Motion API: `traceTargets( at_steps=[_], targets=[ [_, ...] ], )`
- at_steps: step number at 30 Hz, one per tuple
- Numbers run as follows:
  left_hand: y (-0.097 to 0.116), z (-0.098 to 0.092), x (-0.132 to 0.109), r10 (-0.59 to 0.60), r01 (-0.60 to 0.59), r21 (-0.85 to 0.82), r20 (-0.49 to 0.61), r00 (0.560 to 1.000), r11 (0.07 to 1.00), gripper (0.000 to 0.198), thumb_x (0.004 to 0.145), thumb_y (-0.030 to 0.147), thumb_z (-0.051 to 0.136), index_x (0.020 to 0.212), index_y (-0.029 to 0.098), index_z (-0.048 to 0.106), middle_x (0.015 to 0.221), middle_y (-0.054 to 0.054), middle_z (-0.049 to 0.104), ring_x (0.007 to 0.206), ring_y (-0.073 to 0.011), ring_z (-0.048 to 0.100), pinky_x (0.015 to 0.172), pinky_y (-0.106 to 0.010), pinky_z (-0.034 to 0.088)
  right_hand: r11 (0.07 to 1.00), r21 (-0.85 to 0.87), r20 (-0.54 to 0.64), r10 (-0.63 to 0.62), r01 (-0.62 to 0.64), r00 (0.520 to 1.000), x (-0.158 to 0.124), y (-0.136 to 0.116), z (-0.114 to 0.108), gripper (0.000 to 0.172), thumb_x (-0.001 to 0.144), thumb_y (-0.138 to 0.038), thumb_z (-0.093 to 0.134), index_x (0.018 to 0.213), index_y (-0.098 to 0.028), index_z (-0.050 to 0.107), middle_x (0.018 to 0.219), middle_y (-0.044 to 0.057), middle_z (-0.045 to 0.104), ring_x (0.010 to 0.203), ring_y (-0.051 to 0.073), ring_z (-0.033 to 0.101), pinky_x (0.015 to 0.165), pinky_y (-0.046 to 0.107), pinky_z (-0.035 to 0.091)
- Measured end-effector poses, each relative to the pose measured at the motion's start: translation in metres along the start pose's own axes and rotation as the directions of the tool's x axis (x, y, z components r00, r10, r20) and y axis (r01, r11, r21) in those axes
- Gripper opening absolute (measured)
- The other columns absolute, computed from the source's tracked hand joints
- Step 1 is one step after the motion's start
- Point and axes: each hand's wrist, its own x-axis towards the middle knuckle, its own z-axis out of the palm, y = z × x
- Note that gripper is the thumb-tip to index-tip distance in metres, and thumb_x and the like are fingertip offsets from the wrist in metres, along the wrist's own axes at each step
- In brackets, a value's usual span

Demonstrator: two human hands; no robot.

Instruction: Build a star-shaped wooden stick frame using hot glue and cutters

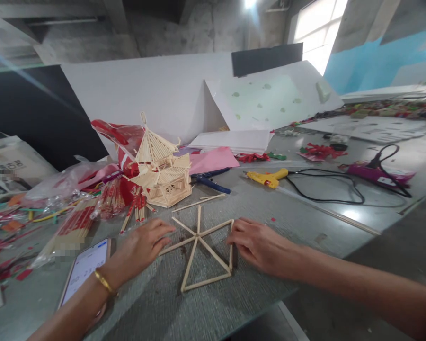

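A flat frame of thin wooden sticks (213, 257) lies on the table, its spokes meeting at one centre. Two outer sticks, at the right and front, join spoke ends. My right hand (252, 241) is closed at the frame's right corner, its fingertips pinching the upright outer stick (231, 255) near its top end. On the left, my left hand (145, 244) hovers by the open spoke ends, thumb and fingers a little apart and nothing seen between them. Just behind the frame lie loose sticks (195, 202).
A stick-built pagoda model (166, 182) stands behind, beside blue-handled pliers (211, 182). A yellow glue gun (270, 178) with a black cord lies at right. A phone (87, 265) and bundled sticks (74, 220) are at left. The table's edge runs along the front right.
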Motion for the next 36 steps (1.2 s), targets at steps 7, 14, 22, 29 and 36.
traceTargets(
  at_steps=[7, 14, 22, 29, 36],
  targets=[
    [0.001, 0.01, 0.044, 0.068, -0.082, 0.084, 0.15, 0.986, 0.993, 0.023, 0.087, 0.013, 0.051, 0.104, 0.021, 0.063, 0.102, -0.006, 0.06, 0.096, -0.0186, 0.057, 0.087, -0.032, 0.045, 0.999, -0.039, 0.07, -0.004, 0.006, 0.998, 0.004, 0.005, -0.008, 0.022, 0.084, -0.006, 0.044, 0.087, -0.014, 0.064, 0.086, 0.007, 0.057, 0.085, 0.016, 0.052, 0.079, 0.029, 0.042],
    [0.015, 0.007, 0.036, 0.084, -0.105, 0.081, 0.231, 0.969, 0.991, 0.014, 0.089, 0.014, 0.049, 0.082, 0.017, 0.061, 0.083, -0.002, 0.059, 0.08, -0.017, 0.056, 0.074, -0.029, 0.044, 0.995, -0.042, 0.085, -0.088, 0.092, 0.992, 0.007, 0.015, -0.015, 0.017, 0.084, -0.006, 0.048, 0.082, -0.015, 0.062, 0.083, 0.004, 0.054, 0.081, 0.014, 0.05, 0.076, 0.026, 0.04],
    [0.023, 0.006, 0.025, 0.071, -0.089, 0.091, 0.187, 0.98, 0.992, 0.017, 0.092, 0.019, 0.045, 0.081, 0.018, 0.058, 0.082, -0.001, 0.057, 0.076, -0.0159, 0.055, 0.07, -0.029, 0.043, 0.979, 0.023, 0.043, -0.201, 0.2, 0.979, 0.013, 0.028, -0.015, 0.024, 0.082, -0.004, 0.046, 0.086, -0.016, 0.065, 0.083, 0.004, 0.054, 0.083, 0.014, 0.05, 0.079, 0.026, 0.041],
    [0.014, 0.008, 0.001, 0.048, -0.045, -0.037, 0.086, 0.995, 0.998, 0.015, 0.093, 0.027, 0.044, 0.09, 0.02, 0.057, 0.092, -0.003, 0.058, 0.086, -0.0178, 0.056, 0.078, -0.032, 0.043, 0.984, 0.014, -0.021, -0.178, 0.178, 0.984, 0.001, 0.03, -0.01, 0.029, 0.083, -0.005, 0.042, 0.098, -0.016, 0.063, 0.088, 0.006, 0.056, 0.086, 0.015, 0.049, 0.079, 0.028, 0.041],
    [0.021, 0.009, -0.006, -0.034, 0.03, 0.024, 0.177, 0.984, 0.999, 0.019, 0.092, 0.024, 0.042, 0.079, 0.018, 0.056, 0.079, -0.001, 0.057, 0.075, -0.0164, 0.055, 0.07, -0.029, 0.04, 0.986, -0.009, 0.003, -0.168, 0.168, 0.986, 0.003, 0.027, -0.011, 0.024, 0.085, -0.006, 0.041, 0.089, -0.016, 0.063, 0.085, 0.006, 0.055, 0.083, 0.015, 0.049, 0.077, 0.027, 0.04]
  ],
)
